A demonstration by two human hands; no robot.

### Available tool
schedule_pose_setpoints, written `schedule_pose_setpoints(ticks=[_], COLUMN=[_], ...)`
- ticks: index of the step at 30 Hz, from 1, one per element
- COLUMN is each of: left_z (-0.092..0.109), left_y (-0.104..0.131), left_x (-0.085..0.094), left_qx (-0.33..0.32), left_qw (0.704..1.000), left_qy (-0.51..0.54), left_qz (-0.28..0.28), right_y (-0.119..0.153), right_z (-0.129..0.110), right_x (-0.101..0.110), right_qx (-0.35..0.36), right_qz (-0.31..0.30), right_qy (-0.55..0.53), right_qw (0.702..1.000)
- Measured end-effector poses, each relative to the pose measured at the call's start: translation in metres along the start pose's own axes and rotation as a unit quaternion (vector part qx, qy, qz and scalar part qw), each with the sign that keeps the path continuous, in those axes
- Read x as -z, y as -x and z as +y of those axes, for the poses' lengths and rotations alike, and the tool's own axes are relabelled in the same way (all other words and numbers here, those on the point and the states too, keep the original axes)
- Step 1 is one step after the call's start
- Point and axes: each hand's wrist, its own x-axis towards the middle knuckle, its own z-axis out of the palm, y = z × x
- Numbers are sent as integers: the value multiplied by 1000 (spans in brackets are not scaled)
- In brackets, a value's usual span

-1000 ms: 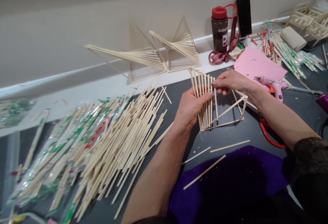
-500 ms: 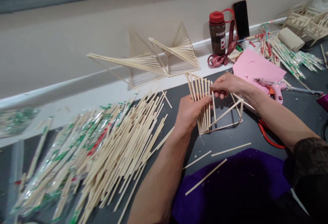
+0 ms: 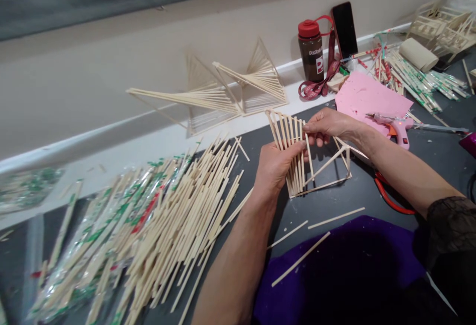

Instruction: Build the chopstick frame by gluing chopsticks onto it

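Observation:
A small frame of wooden chopsticks (image 3: 294,166) stands on the dark table, its sticks set side by side in a fan. My left hand (image 3: 274,164) grips the fanned side of this frame, thumb across the sticks. At the right end of the fan, my right hand (image 3: 323,126) pinches the top of a single chopstick (image 3: 309,154) that slants down toward the frame's lower bar. Whether that stick's lower end touches the bar, I cannot tell. The open right part of the frame forms a triangle with a short upright (image 3: 348,161).
Many loose chopsticks (image 3: 193,211) and wrapped packs (image 3: 92,231) lie to the left. Finished twisted stick models (image 3: 211,97) lean at the wall. A pink glue gun (image 3: 399,128), pink sheet (image 3: 366,94), red-handled tool (image 3: 388,198), bottle (image 3: 311,55) and phone (image 3: 344,30) are on the right.
The view has shifted slightly, so the scene sits a little lower. Both hands keep their hold on the frame and the single chopstick, with hardly any movement.

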Motion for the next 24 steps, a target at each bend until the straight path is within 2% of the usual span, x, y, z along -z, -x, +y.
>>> schedule_pose_setpoints(ticks=[17, 24], left_z=[-1, -2], left_y=[0, -2], left_x=[0, 0], left_qx=[3, 16], left_qw=[1000, 1000], left_qy=[-2, -4], left_qz=[0, 5], right_y=[0, 0], right_z=[0, -2], right_x=[-1, -4], right_qx=[2, -12], right_qz=[-8, 6], right_qy=[4, 7], right_qw=[1000, 1000])
